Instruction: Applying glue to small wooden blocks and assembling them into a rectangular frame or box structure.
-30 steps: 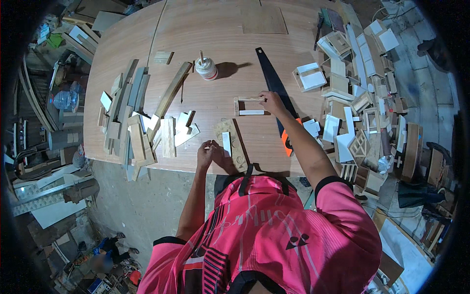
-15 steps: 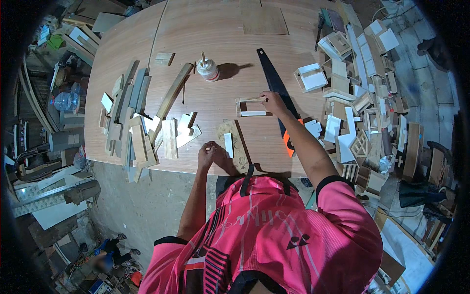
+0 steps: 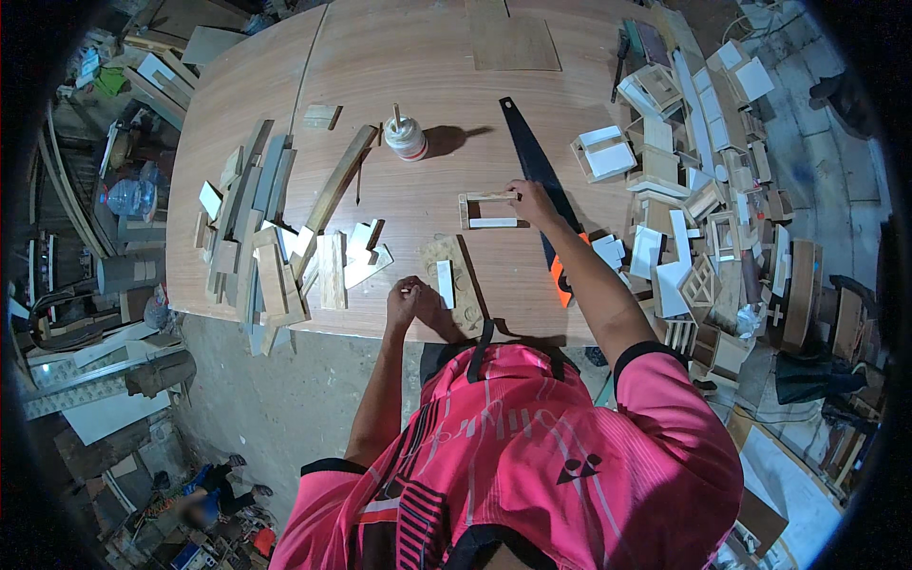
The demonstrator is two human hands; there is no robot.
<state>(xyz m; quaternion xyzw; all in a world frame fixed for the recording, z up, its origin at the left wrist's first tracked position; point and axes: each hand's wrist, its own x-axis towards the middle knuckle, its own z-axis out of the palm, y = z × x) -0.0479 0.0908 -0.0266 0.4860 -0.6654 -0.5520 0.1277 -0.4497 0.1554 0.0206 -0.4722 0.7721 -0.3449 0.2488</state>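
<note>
My right hand (image 3: 533, 203) grips the right end of a small rectangular wooden frame (image 3: 491, 196), which lies on the table and has a white lower side. Closed near the front edge, my left hand (image 3: 404, 296) pinches something small that I cannot make out. Just right of it a small white strip (image 3: 446, 284) rests on a wooden board (image 3: 461, 274). A handsaw (image 3: 535, 157) with an orange handle lies beyond my right wrist. Farther back stands a white jar (image 3: 406, 139) with a stick in its mouth.
Wood strips (image 3: 271, 180) are piled on the table's left, near white and wooden offcuts (image 3: 366, 252). Several small wooden models (image 3: 655, 171) crowd the right edge. A thin wooden sheet (image 3: 518, 45) lies at the far edge. A plastic bottle (image 3: 128, 198) sits among clutter on the left.
Hardly anything differs. The whole view shifts very slightly, while both hands and the wooden frame keep their places on the table.
</note>
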